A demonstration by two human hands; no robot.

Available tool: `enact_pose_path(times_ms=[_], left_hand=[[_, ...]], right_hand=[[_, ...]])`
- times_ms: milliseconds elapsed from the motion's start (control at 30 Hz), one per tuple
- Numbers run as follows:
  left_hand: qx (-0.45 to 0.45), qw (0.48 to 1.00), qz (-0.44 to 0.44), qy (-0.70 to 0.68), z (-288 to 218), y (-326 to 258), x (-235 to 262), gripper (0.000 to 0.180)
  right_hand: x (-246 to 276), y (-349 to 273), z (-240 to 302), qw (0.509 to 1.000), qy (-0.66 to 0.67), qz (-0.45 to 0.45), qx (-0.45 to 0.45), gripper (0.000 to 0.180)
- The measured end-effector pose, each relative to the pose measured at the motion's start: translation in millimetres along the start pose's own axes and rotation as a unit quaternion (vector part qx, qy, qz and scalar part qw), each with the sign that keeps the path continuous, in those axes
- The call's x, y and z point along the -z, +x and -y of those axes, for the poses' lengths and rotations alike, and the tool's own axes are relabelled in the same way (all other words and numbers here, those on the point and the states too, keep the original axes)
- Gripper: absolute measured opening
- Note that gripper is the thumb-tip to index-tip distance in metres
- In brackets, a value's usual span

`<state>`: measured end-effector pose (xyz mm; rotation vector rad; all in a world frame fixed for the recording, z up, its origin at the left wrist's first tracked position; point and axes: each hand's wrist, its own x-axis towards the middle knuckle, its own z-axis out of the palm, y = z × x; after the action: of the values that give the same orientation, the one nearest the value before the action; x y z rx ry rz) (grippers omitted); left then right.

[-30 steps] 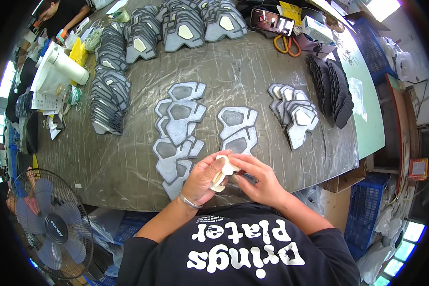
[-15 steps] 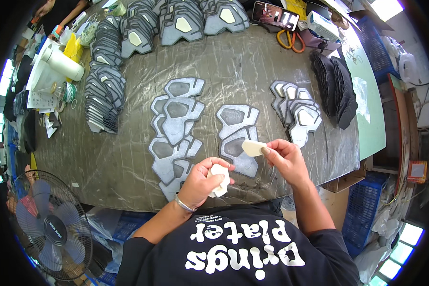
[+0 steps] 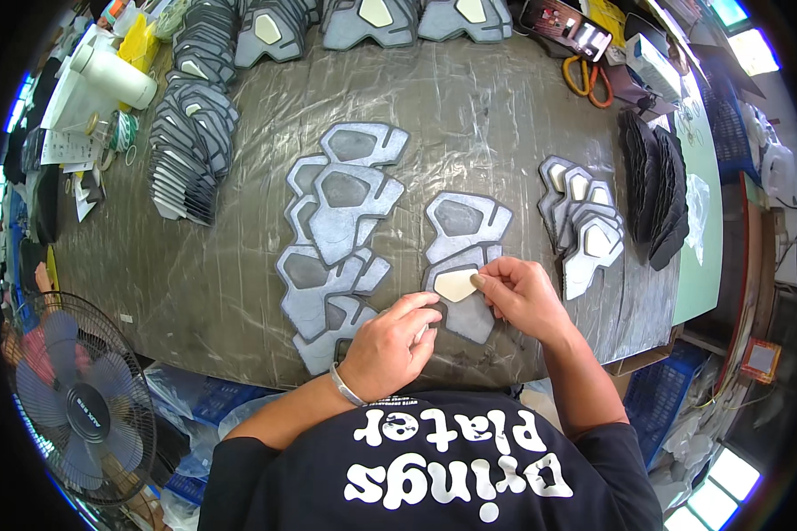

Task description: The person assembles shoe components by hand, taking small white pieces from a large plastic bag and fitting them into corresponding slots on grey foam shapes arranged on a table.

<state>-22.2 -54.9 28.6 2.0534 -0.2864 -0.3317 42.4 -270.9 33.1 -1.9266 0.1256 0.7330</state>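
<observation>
Between the thumb and fingers of my right hand is a cream five-sided pad. It lies in or just over the recess of the nearer grey shaped panel. Just left of it my left hand is closed, palm down, around a small stack of cream pads, of which only a pale sliver shows. Its fingertips come close to the panel's edge. Behind lies another grey panel with a bare dark recess. Further left is an overlapping column of similar grey panels, their recesses unfilled.
To the right lies a fanned pile of panels with cream pads, then stacked black pieces. Scissors and a phone are at the back right. More panel stacks line the left and back. A fan stands lower left.
My right hand has brought the cream pad down onto the nearer panel's recess. My left hand has turned palm down, hiding most of its pads. The whole view has shifted slightly.
</observation>
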Motion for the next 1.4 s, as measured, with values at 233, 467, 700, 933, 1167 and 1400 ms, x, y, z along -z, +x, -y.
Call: enact_pose_path(times_ms=[233, 467, 700, 933, 1167, 1400], left_hand=[[-0.012, 1.000, -0.006, 0.009, 2.7, -1.2, -1.5, 0.019], [-0.108, 0.991, -0.006, 0.085, 8.0, -0.8, -5.2, 0.021], [-0.092, 0.989, 0.022, 0.110, 1.8, 3.3, -1.9, 0.019], [-0.075, 0.989, 0.026, 0.123, -2.7, 6.3, -1.2, 0.020], [-0.072, 0.987, 0.018, 0.143, -3.4, 5.5, -5.0, 0.020], [-0.092, 0.992, -0.027, 0.085, -2.2, -0.3, -8.8, 0.017]], right_hand=[[-3.2, 3.3, -4.7, 0.998, -0.039, -0.033, 0.023, 0.022], [-7.0, 0.5, -4.0, 0.998, 0.004, -0.060, -0.007, 0.021], [-10.8, -0.5, -6.9, 0.996, 0.026, -0.083, -0.022, 0.021], [-13.8, 1.7, -11.7, 0.994, -0.004, -0.110, 0.006, 0.018], [-5.0, -0.6, 6.4, 0.932, -0.256, -0.172, 0.189, 0.030], [6.5, -1.6, 16.7, 0.885, -0.357, -0.059, 0.293, 0.045]])
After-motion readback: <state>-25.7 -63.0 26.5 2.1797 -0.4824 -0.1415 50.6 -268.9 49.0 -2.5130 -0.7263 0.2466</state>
